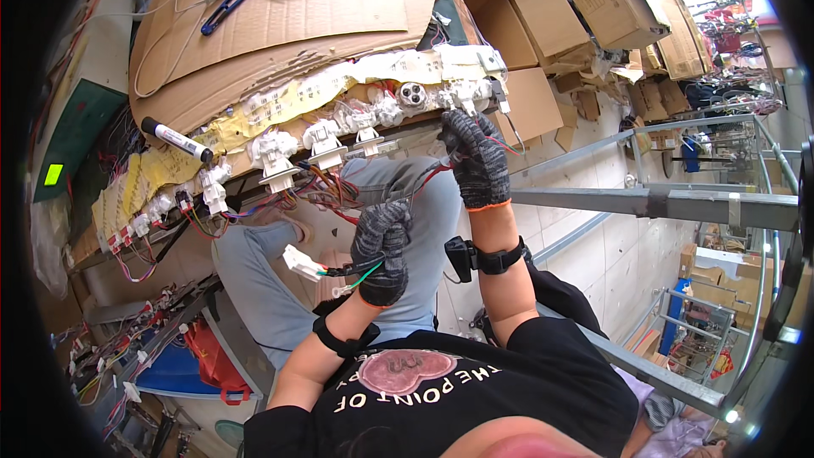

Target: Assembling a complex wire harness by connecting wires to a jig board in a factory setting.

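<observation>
My left hand (381, 250), in a dark grey knitted glove, is closed round a wire harness. A white plastic connector (301, 263) and a green wire (366, 276) with a small white end stick out of its left side. My right hand (476, 157), gloved alike, is closed on wires at the bench's front edge, just below a row of white connectors (325, 146). Red and dark wires (431, 174) run between both hands. Thin red and green wire ends (513, 150) show to the right of my right hand; its fingertips are partly hidden.
Cardboard (288, 21) covers the bench, with blue-handled pliers (225, 13) and markers, one marker (176, 139) near the front. A green-lit device (53, 174) stands left. At right are a metal rail (653, 203) and cardboard boxes (593, 0). Wire bundles (136, 356) hang lower left.
</observation>
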### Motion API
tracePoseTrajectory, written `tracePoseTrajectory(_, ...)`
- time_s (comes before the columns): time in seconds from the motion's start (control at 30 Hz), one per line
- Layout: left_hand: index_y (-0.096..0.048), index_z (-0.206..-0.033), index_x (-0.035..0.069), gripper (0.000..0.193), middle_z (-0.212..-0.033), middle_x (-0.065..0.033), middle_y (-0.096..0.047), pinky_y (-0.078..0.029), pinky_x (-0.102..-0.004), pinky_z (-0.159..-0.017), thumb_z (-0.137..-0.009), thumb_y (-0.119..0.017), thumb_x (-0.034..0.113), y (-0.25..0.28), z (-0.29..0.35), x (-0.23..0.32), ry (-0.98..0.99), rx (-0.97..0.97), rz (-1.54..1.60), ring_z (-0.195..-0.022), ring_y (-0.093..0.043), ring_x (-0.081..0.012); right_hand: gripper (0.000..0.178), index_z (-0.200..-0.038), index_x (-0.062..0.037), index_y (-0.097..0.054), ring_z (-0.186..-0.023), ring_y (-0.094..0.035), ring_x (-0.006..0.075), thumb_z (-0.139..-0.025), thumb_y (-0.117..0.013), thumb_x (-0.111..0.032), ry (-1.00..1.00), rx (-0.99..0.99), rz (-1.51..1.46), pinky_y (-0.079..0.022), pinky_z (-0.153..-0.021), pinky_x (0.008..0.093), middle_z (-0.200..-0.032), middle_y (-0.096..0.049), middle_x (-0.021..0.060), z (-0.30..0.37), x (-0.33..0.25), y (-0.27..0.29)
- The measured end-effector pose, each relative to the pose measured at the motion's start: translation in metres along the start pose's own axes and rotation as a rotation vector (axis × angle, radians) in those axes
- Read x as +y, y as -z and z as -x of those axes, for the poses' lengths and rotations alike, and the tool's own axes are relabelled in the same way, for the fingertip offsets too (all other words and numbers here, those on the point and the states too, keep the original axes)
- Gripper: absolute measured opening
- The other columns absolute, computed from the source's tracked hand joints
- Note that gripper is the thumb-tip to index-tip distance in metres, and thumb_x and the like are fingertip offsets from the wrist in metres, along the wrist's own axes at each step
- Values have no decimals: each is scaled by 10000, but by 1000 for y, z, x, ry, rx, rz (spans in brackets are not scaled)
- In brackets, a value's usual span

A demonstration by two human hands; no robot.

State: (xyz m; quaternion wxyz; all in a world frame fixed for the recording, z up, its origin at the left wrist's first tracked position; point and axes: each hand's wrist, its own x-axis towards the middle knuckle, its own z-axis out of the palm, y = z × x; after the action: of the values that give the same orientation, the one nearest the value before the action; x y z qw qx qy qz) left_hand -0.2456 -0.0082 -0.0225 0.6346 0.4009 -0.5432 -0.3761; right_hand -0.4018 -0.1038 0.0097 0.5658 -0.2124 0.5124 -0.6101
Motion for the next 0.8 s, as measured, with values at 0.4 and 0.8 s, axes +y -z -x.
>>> tracePoseTrajectory(0.4, -526, -1072, 46, 248, -696, 50, -450, -330, -176, -494, -888, -566, 208, 1, 5, 5, 909, 414, 988, -561, -388, -41, 109, -877, -44, -638, -564, -495, 58, -799, -651, -119, -38, 62, 102, -355, -491, 183, -676, -579, -6, 2, 1, -6)
tracePoseTrajectory(0.8, -491, -1038, 105, 132, -754, 55, -500, -351, -179, -491, -936, -491, 189, 9, 14, 31, 711, -7, 447, -580, -411, -26, 323, -1102, -25, -568, -775, -572, 105, -821, -646, -163, 226, 4, 236, -421, -598, 205, -916, -608, 35, 13, 9, 26)
